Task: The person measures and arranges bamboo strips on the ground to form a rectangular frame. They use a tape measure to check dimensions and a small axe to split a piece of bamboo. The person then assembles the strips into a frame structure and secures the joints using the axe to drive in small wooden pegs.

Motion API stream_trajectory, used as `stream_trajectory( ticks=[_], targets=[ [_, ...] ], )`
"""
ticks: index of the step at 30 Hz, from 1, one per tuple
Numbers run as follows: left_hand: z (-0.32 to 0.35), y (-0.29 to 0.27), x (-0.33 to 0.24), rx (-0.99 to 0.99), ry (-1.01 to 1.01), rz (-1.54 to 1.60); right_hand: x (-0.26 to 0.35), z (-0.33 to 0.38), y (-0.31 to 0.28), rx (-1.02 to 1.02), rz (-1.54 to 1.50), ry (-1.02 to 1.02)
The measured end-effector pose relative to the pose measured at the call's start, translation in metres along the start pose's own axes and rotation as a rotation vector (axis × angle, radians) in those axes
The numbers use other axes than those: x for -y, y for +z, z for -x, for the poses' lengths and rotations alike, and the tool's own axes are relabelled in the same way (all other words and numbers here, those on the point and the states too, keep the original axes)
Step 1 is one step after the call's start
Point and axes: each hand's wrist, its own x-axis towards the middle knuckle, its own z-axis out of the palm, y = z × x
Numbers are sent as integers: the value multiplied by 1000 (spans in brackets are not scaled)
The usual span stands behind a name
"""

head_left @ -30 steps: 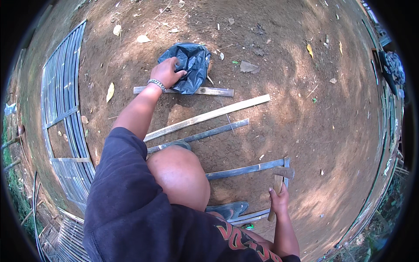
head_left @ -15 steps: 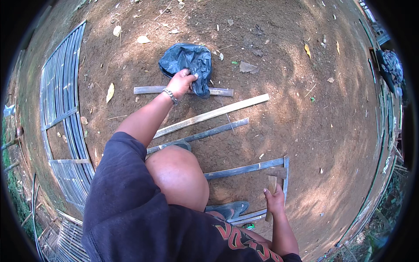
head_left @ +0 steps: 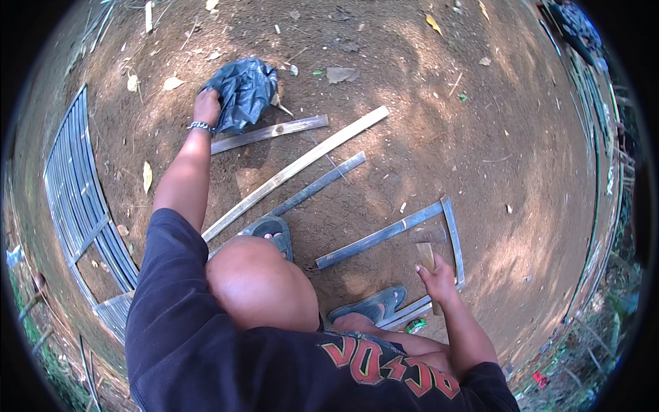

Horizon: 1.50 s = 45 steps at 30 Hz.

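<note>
My left hand (head_left: pixel 207 108) grips the edge of a crumpled black plastic bag (head_left: pixel 246 93), raised off the ground at the far left; its contents are hidden. A weathered bamboo slat (head_left: pixel 292 126) lies just below the bag. Closer to me are a pale bamboo slat (head_left: pixel 312 158) and a narrower grey one (head_left: pixel 322 184). At the right, my right hand (head_left: pixel 439 278) is closed around the wooden handle of a hammer (head_left: pixel 428 237), its head pointing away from me. Beneath the hammer, grey bamboo slats (head_left: pixel 384 237) meet at corners on the soil.
A bamboo slat panel (head_left: pixel 79 185) lies at the left. My sandalled feet (head_left: pixel 376 305) are among the slats, with a small green object (head_left: pixel 415 325) beside the right one. Dry leaves (head_left: pixel 342 74) dot the dirt. Long poles (head_left: pixel 592 123) line the right edge.
My left hand has carried the bag to the left, and the slat under it is more exposed. The hammer is still in my right hand. The whole view has shifted and turned slightly.
</note>
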Motion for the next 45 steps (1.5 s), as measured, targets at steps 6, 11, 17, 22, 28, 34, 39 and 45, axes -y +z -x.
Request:
stream_trajectory(
  ticks=[6,11,17,22,28,34,39,45],
  targets=[
    [0,25,-5,14,-79,-361,-16,10,-2,-9,28,16],
    [0,24,-44,116,-167,-464,-27,19,-2,-3,-37,111],
    [-6,33,-40,159,-182,-537,-34,20,-5,83,-19,181],
    [-25,34,-3,60,-75,-457,-43,21,-7,97,0,159],
    [-20,14,6,33,63,-604,-86,22,-8,33,-105,19],
    [60,-47,-90,-189,173,-361,-136,4,-41,-152,80,50],
    [84,-78,-168,-9,257,99,-163,-54,-67,-428,-204,-44],
    [179,43,-371,1152,851,-293,-150,-109,-81,-318,-14,92]
  ],
)
